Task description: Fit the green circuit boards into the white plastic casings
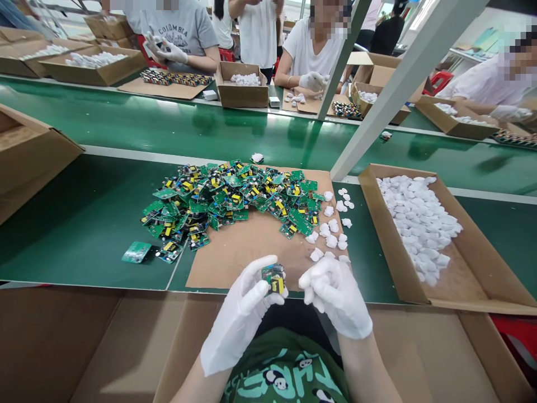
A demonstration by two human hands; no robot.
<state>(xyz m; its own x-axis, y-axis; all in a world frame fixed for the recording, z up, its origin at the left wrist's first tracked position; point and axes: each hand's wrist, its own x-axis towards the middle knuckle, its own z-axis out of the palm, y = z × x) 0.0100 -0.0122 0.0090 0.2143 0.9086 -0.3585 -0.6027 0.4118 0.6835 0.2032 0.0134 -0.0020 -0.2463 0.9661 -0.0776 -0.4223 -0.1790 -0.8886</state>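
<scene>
My left hand, in a white glove, pinches a small green circuit board with a yellow part at the near edge of the bench. My right hand, also gloved, is curled shut just to its right; I cannot make out anything in its fingers. A heap of the same green boards lies on a brown cardboard sheet ahead of my hands. Several loose white plastic pieces lie between the heap and my right hand.
An open cardboard box of white plastic pieces stands at the right. Another carton sits at the left. A green conveyor belt runs behind, with a slanted white post. Other gloved people work across it beside boxes.
</scene>
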